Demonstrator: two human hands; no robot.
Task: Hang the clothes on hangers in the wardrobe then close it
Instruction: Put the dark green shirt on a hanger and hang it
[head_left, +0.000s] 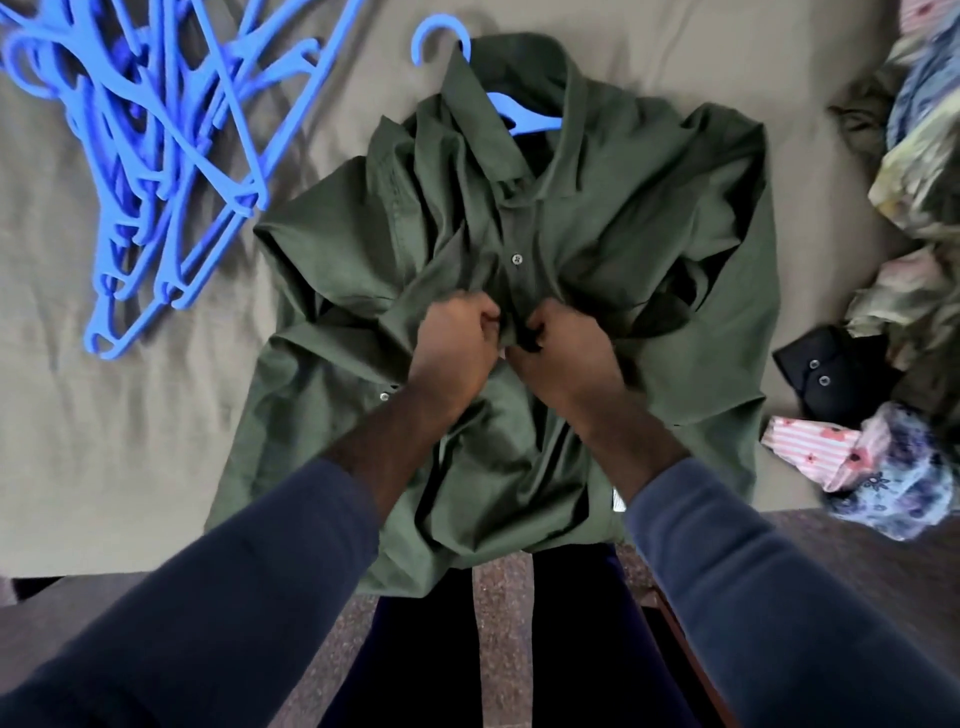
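A big bed (130, 441) with an olive sheet, creased in soft folds. Near edge of the bed low in the view, with a speckled brown floor (498, 597) below it. Plenty of open sheet on the left, between that edge and the blue pile. More open sheet up top, past the collar. Little room on the right.

In the middle of the bed, a green shirt (649, 234), front up, collar at the far end, hem hanging a bit over the near edge. Bunched and wrinkled around the middle.

At the top left, a tangled pile of blue hangers (171, 156), just beside the shirt's shoulder. Along the right side, a heap of clothes (914, 208), flowered and striped, with a black piece (831, 369) near the shirt's side.

From below, two blue sleeves (234, 597).

On the shirt front, the left hand (454, 353), curled tight and pinching the cloth. Just across from it, the right hand (569, 353), curled the same way and pinching the cloth too. Knuckles close together over the button strip.

Inside the shirt's neck, one blue hanger (524, 111), with its hook poking out past the collar.

Just above the hands, a small button (517, 258).
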